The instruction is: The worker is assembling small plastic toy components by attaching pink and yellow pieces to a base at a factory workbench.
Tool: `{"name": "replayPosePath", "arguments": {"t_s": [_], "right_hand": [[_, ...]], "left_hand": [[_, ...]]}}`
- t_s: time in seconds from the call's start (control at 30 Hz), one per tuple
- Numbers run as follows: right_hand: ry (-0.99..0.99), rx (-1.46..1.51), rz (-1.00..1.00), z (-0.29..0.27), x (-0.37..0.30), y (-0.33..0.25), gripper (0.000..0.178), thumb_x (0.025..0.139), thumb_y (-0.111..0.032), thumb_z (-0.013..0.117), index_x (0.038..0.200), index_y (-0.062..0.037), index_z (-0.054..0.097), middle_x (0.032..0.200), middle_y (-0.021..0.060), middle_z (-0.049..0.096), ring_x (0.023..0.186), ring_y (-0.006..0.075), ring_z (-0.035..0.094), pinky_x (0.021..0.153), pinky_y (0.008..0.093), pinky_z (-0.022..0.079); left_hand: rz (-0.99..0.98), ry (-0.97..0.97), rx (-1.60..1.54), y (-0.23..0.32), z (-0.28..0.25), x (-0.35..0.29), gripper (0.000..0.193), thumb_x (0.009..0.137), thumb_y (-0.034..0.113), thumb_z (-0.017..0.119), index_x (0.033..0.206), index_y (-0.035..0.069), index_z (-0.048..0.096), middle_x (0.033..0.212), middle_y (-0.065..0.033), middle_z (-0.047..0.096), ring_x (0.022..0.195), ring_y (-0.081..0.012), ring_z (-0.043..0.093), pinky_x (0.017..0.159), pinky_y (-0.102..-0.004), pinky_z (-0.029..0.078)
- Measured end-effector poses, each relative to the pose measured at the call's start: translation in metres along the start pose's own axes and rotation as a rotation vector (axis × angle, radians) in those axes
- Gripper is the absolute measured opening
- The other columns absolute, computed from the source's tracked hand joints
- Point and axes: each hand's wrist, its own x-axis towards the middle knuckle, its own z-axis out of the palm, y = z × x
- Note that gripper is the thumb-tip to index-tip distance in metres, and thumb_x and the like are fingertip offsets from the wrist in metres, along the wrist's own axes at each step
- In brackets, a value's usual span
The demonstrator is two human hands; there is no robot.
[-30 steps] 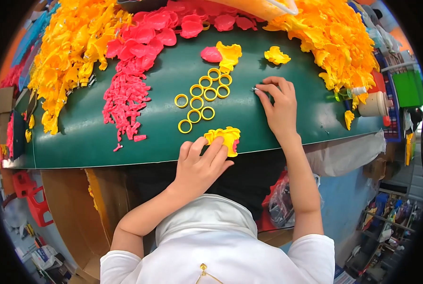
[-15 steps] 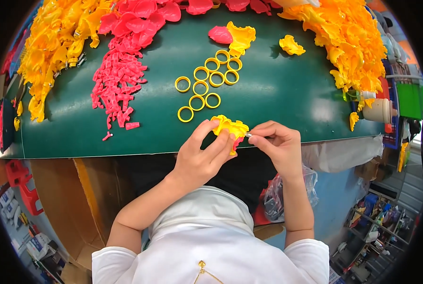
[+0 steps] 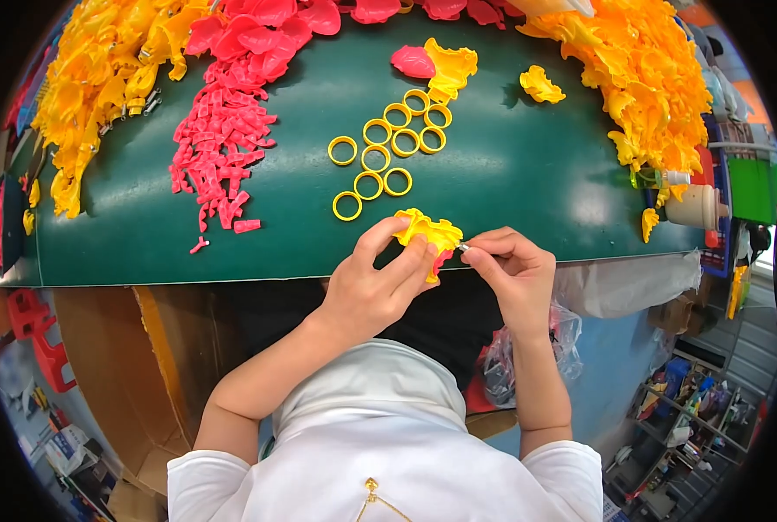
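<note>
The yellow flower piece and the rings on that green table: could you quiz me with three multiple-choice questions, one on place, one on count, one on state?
1. Where is the yellow flower piece?
A. between both hands at the near table edge
B. on the red pile
C. on the floor

2. How many yellow rings lie on the green table?
A. three
B. nine
C. twenty

3. What is the right hand doing?
A. lying flat
B. pinching a small silver part against the flower piece
C. holding a bottle

A: the left hand grips it there.
B: nine rings counted.
B: fingertips pinched together.
</note>
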Motion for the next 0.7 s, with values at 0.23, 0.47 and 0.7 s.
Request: {"name": "replayPosePath", "arguments": {"t_s": [0.23,0.47,0.7], "right_hand": [[-0.037,-0.219,0.166,-0.007,0.016,-0.014,0.009,0.082,0.003,0.07,0.086,0.0039,0.062,0.08,0.0075,0.065,0.069,0.0099,0.061,0.064,0.022,0.051],[-0.327,-0.345,0.27,-0.012,0.045,-0.029,0.027,0.081,0.0,0.071,0.095,-0.0023,0.049,0.072,0.0046,0.062,0.058,0.0069,0.058,0.051,0.0208,0.046],[-0.544,-0.705,0.136,-0.016,0.082,-0.068,0.031,0.077,-0.01,0.076,0.103,-0.0013,0.06,0.058,0.0012,0.057,0.052,0.0053,0.054,0.047,0.0213,0.039]], "left_hand": [[0.044,-0.003,-0.012,-0.002,-0.001,0.005,0.025,0.072,0.017,0.075,0.093,0.003,0.071,0.103,-0.0044,0.061,0.113,-0.0307,0.052,0.08,-0.0306,0.056],[-0.016,-0.005,-0.097,0.0,-0.004,0.01,0.037,0.067,0.017,0.079,0.099,0.002,0.069,0.103,-0.0069,0.063,0.113,-0.0342,0.048,0.077,-0.0339,0.06],[-0.096,0.013,-0.134,0.002,-0.01,0.015,0.039,0.066,0.021,0.08,0.099,0.004,0.069,0.101,-0.0063,0.063,0.112,-0.0359,0.049,0.089,-0.0413,0.05]]}}
